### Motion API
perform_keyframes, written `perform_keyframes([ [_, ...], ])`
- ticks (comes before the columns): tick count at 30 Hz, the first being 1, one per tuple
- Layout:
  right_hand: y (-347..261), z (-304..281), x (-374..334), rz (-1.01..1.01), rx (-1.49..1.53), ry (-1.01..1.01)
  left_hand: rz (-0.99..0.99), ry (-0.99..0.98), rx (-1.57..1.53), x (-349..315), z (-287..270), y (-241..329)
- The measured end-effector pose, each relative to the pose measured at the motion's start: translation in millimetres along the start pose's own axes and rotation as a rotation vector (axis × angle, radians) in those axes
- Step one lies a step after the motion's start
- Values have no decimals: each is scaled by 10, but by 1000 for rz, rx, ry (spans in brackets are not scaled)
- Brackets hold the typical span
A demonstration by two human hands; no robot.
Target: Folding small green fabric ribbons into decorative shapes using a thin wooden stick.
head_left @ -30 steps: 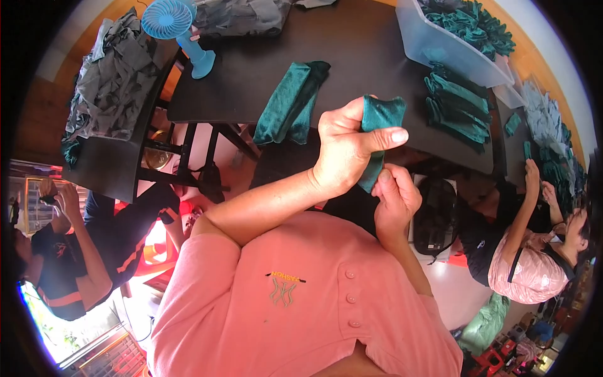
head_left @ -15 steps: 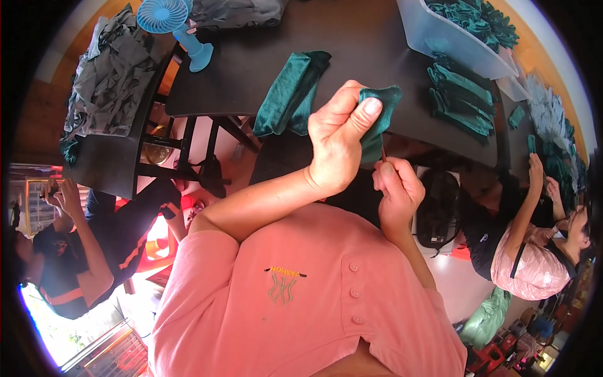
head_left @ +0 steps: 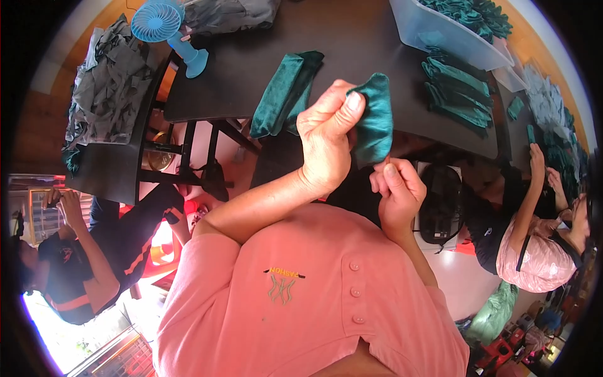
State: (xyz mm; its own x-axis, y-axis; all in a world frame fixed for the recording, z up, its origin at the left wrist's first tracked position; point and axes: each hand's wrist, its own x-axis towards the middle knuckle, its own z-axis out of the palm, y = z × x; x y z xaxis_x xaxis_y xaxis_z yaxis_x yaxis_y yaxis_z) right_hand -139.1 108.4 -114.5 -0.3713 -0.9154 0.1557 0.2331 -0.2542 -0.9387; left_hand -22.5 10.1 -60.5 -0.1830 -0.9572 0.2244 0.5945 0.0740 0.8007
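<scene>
In front of my chest my left hand (head_left: 326,141) is closed on the upper left edge of a dark green velvet piece (head_left: 377,119), thumb on top. The velvet hangs down as a narrow strip and looks puffed out. At its lower end my right hand (head_left: 401,193) is closed in a pinch, fingertips touching or very near the cloth. A thin reddish stick shows faintly between those fingertips and the velvet, mostly hidden. Beyond my left hand, a folded green velvet piece (head_left: 276,94) lies over the table's near edge.
On the dark table (head_left: 339,38) stand a blue fan (head_left: 157,22) and a clear bin (head_left: 440,38) of green velvet. Stacked velvet strips (head_left: 458,91) lie at right. Grey cloth (head_left: 110,88) is heaped at left. One person (head_left: 81,264) sits left, another (head_left: 534,251) right.
The velvet has spread from bunched to a longer, fuller strip between my hands. My left hand has shifted slightly left. Less of the stick shows.
</scene>
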Motion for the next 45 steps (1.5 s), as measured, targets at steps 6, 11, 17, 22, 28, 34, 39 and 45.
perform_keyframes([
  [6, -58, -107, 69, -85, -185, 68, -2, -108, 317, 63, -37, 163],
  [11, -165, -136, 73, -255, -497, 105, 176, -200, 534, 120, -52, 500],
  [17, -145, -147, 13, -231, -450, 67, -6, -331, 307, 141, -96, 408],
  [22, -44, -213, -11, -192, -331, 40, -17, -282, 198, 84, -97, 360],
  [28, -34, -225, 2, -173, -372, 21, 16, -268, 175, 88, -163, 319],
  [34, 23, -299, 2, -190, -386, 13, -5, -256, 162, 103, -189, 306],
  [39, 1, -284, 10, -192, -376, -6, 17, -295, 242, 101, -201, 325],
  [45, 67, -245, 34, -235, -349, 2, 78, -327, 195, 99, -155, 235],
])
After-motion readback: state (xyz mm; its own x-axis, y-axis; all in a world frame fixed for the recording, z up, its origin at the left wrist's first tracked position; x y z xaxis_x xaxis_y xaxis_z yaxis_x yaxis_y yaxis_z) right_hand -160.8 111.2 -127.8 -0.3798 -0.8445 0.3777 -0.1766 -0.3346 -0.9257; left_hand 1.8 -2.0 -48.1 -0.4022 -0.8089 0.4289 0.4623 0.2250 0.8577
